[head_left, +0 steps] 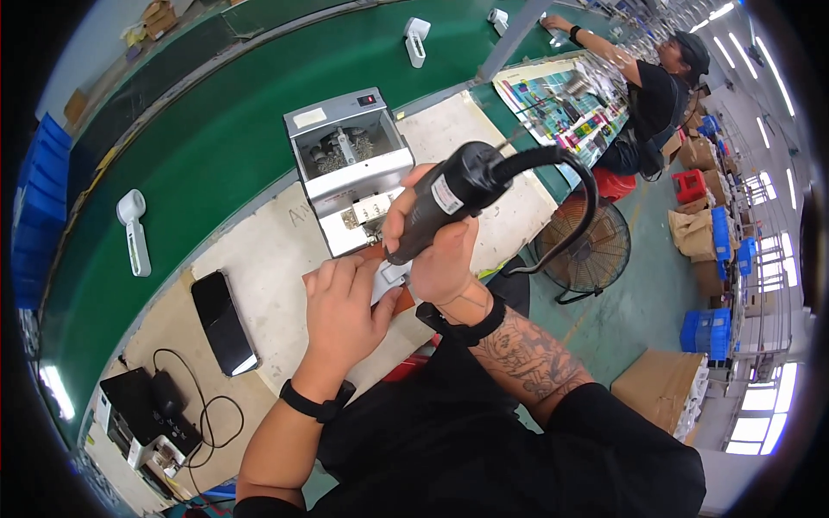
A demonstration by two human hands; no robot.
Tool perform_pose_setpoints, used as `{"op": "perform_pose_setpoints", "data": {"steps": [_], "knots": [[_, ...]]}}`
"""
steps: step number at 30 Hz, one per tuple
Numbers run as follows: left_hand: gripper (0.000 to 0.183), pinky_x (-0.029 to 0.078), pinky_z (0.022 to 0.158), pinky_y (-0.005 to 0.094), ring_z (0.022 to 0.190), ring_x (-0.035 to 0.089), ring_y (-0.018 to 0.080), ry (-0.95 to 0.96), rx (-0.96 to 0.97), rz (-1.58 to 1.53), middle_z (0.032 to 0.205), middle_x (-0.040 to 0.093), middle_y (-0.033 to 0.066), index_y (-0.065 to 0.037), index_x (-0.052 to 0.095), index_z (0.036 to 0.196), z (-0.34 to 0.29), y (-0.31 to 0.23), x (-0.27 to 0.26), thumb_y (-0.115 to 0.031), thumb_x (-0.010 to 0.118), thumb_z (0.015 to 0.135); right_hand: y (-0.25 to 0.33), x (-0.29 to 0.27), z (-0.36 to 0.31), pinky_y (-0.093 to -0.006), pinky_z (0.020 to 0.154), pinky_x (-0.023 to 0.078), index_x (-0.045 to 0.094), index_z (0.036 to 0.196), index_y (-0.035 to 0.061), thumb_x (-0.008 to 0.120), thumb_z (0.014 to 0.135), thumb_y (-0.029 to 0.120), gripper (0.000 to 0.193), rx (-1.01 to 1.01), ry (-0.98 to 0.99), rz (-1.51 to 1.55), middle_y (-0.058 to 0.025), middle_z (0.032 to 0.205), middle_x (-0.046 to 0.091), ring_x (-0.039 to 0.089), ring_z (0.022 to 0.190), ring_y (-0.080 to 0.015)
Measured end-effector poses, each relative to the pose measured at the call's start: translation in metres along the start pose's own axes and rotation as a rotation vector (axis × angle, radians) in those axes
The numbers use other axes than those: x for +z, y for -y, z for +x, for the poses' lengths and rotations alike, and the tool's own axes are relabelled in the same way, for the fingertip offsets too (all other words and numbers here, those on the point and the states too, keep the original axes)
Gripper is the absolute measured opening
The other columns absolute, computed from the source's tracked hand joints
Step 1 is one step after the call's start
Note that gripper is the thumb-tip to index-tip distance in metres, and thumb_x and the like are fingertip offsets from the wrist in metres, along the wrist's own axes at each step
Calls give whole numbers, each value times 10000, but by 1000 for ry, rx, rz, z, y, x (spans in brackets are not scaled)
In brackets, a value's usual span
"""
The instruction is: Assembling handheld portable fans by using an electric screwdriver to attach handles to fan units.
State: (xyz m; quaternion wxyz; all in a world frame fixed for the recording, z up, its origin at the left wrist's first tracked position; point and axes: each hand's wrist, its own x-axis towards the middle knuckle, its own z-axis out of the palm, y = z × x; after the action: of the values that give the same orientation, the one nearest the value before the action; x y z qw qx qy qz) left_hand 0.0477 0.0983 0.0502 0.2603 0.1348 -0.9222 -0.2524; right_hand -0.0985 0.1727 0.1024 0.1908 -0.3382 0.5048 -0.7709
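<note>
My right hand [447,263] is wrapped round a black electric screwdriver [423,220], its thick cable looping off to the right. The tool's lower end points down at a white plastic part [390,278]. Fingers and thumb of my left hand [338,309] press that part from the left, against a reddish-brown pad [404,302]. The screwdriver's tip is hidden, so I cannot tell whether it touches the part. Just beyond my hands stands a grey screw feeder [350,164] with loose screws in its open bin.
A phone [224,324] lies on the bench [276,259] at left, near a black device [151,406] with a cable. White handheld units [134,233] sit along the green conveyor [242,95]. A floor fan [583,246] stands at right; a co-worker [661,104] works beyond.
</note>
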Motion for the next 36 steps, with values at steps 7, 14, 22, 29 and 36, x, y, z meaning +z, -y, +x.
{"op": "perform_pose_setpoints", "data": {"steps": [7, 14, 22, 29, 36], "knots": [[467, 422, 912, 444, 1073, 597, 300, -11, -12, 5, 1126, 658, 64, -64, 742, 1220, -1, 1, 1, -276, 869, 824, -8, -2, -4, -287, 620, 508, 470, 1237, 18, 613, 817, 913, 999, 17, 41, 33, -46, 799, 625, 600, 683, -134], [463, 424, 906, 444, 1076, 604, 301, -32, -9, -2, 1116, 657, 64, -60, 748, 1212, -2, 2, -2, -276, 872, 822, -4, 6, -7, -288, 628, 506, 466, 1260, 40, 607, 806, 923, 1002, 3, 45, -1, -55, 797, 626, 602, 684, -139], [471, 436, 888, 448, 1074, 610, 317, -26, 4, -21, 1167, 662, 87, -58, 725, 1246, -4, 3, -1, -208, 847, 817, -4, 14, 25, -307, 634, 504, 467, 1327, 22, 557, 890, 902, 987, -177, 42, 63, -76, 811, 615, 601, 672, -154], [473, 438, 889, 450, 1072, 605, 317, -28, 3, -16, 1153, 657, 85, -58, 725, 1251, -7, 1, -1, -218, 846, 823, 3, 13, 15, -303, 640, 503, 461, 1313, 24, 566, 884, 911, 991, -88, 40, -40, -62, 806, 612, 596, 679, -143], [457, 438, 897, 444, 1089, 606, 306, -25, 4, -11, 1158, 666, 61, -75, 726, 1248, -6, 2, 2, -214, 853, 832, 15, -3, -13, -282, 649, 479, 519, 1322, 18, 701, 917, 782, 883, -67, 33, 215, -58, 800, 653, 600, 700, -124]]}}
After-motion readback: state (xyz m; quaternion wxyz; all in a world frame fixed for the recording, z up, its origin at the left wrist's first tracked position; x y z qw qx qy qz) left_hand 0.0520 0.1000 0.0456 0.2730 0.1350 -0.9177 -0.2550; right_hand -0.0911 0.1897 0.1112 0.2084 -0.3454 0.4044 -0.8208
